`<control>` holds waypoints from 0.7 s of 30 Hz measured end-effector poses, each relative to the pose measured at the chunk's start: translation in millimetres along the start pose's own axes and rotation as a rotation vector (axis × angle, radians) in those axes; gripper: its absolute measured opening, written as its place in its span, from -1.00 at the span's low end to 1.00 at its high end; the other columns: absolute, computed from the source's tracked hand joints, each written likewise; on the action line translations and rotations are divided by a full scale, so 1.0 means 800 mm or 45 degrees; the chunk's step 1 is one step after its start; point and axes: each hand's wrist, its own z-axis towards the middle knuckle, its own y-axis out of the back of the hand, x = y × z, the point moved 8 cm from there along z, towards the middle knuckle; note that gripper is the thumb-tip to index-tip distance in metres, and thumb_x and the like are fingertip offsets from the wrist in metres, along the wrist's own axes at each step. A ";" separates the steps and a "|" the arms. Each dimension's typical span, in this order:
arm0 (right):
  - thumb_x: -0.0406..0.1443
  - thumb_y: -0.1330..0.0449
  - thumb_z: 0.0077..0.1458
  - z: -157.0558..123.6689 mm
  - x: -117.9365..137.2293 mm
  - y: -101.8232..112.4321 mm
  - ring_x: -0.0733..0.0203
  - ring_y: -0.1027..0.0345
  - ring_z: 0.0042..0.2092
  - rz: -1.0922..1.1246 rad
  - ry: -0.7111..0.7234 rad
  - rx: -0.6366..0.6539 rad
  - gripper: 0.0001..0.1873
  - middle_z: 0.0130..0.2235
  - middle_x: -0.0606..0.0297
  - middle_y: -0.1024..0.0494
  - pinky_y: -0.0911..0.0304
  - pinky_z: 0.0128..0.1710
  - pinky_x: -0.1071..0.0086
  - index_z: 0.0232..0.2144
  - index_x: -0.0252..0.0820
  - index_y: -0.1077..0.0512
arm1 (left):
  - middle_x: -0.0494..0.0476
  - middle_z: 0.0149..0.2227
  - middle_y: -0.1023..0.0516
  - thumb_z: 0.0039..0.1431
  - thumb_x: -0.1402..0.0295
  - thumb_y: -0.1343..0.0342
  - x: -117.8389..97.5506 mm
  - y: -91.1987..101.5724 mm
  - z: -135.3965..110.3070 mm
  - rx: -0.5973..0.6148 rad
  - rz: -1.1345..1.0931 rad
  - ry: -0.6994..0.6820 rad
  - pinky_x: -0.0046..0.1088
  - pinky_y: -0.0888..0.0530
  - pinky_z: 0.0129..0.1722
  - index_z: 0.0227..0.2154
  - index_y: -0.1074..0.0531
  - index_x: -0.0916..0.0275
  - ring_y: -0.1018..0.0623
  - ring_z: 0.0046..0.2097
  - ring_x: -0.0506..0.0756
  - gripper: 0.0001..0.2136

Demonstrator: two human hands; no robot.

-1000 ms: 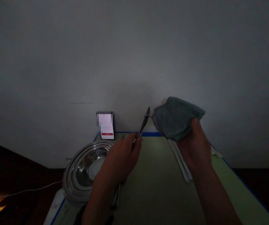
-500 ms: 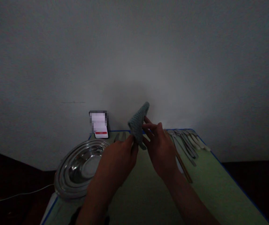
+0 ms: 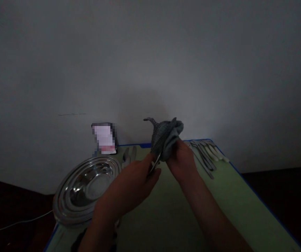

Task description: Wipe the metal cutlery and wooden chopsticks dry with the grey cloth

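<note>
Over the table, my left hand [image 3: 137,178] grips a thin shiny metal piece of cutlery [image 3: 155,163] between thumb and fingers. Its far end goes into a bunched grey cloth [image 3: 166,136], so its kind is hidden. My right hand [image 3: 183,161] is closed around the cloth from the right, its fingers partly covered by the folds. One cloth corner sticks up to the left. Below and left of my left hand stands a wide steel basin [image 3: 61,206]. Table knives [image 3: 129,155] lie just beyond my left hand.
A phone [image 3: 104,138] with a lit screen leans against the wall behind the basin. On the right of the green table [image 3: 234,210] lie several metal utensils [image 3: 205,155] and white-handled pieces [image 3: 218,152]. A pale cable [image 3: 21,221] runs off to the left.
The cloth has gone from a folded, pointed shape to a bunched wad and shifted right. My right hand has closed around it, and the metal piece now shows at my left fingers.
</note>
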 end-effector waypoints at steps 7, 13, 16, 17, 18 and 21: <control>-0.19 0.11 0.05 -0.009 0.021 0.000 0.39 -0.17 -0.57 0.267 -0.038 0.047 -0.73 -0.60 0.42 -0.30 -0.17 -0.55 0.47 -0.55 -0.14 -0.28 | -0.01 -0.49 -0.47 0.26 0.17 0.22 0.007 -0.005 -0.009 0.258 -0.264 -0.046 -0.49 -0.30 -0.46 -0.28 -0.36 0.19 -0.46 -0.45 0.00 -0.71; -0.14 0.04 0.08 -0.019 0.013 -0.011 0.46 -0.08 -0.62 0.378 -0.056 0.037 -0.72 -0.61 0.49 -0.24 -0.10 -0.59 0.54 -0.56 -0.15 -0.22 | 0.03 -0.42 -0.48 0.22 0.16 0.15 0.005 0.002 -0.004 0.114 -0.180 -0.063 -0.46 -0.30 -0.43 -0.31 -0.36 0.23 -0.44 -0.42 0.02 -0.72; -0.30 0.02 0.10 -0.026 -0.011 -0.009 0.47 -0.11 -0.64 0.354 -0.151 -0.153 -0.80 -0.61 0.52 -0.29 -0.10 -0.61 0.57 -0.55 -0.14 -0.24 | 0.06 -0.36 -0.49 0.23 0.21 0.15 0.005 0.004 0.000 0.054 -0.179 -0.060 -0.43 -0.32 -0.38 -0.26 -0.34 0.22 -0.45 -0.38 0.04 -0.76; -0.31 0.03 0.12 -0.028 -0.019 -0.008 0.46 -0.15 -0.62 0.336 -0.172 -0.199 -0.79 -0.60 0.52 -0.32 -0.13 -0.60 0.56 -0.54 -0.14 -0.26 | 0.07 -0.34 -0.50 0.23 0.22 0.14 0.006 0.006 0.001 0.036 -0.190 -0.060 -0.42 -0.32 -0.36 -0.24 -0.34 0.22 -0.46 -0.36 0.05 -0.77; -0.30 0.05 0.14 -0.030 -0.025 -0.010 0.45 -0.21 -0.59 0.318 -0.187 -0.212 -0.77 -0.59 0.50 -0.36 -0.17 -0.56 0.55 -0.53 -0.13 -0.29 | 0.07 -0.33 -0.50 0.23 0.23 0.14 0.008 0.008 0.002 0.019 -0.199 -0.055 -0.42 -0.33 -0.35 -0.24 -0.34 0.22 -0.46 -0.35 0.05 -0.77; -0.18 0.10 0.18 -0.031 -0.033 -0.020 0.38 -0.38 -0.38 0.276 -0.202 -0.126 -0.68 -0.45 0.43 -0.49 -0.30 -0.33 0.47 -0.45 -0.11 -0.38 | 0.06 -0.35 -0.50 0.22 0.22 0.13 0.016 0.017 0.004 -0.049 -0.204 -0.015 -0.43 -0.33 -0.35 -0.25 -0.34 0.22 -0.47 -0.35 0.06 -0.77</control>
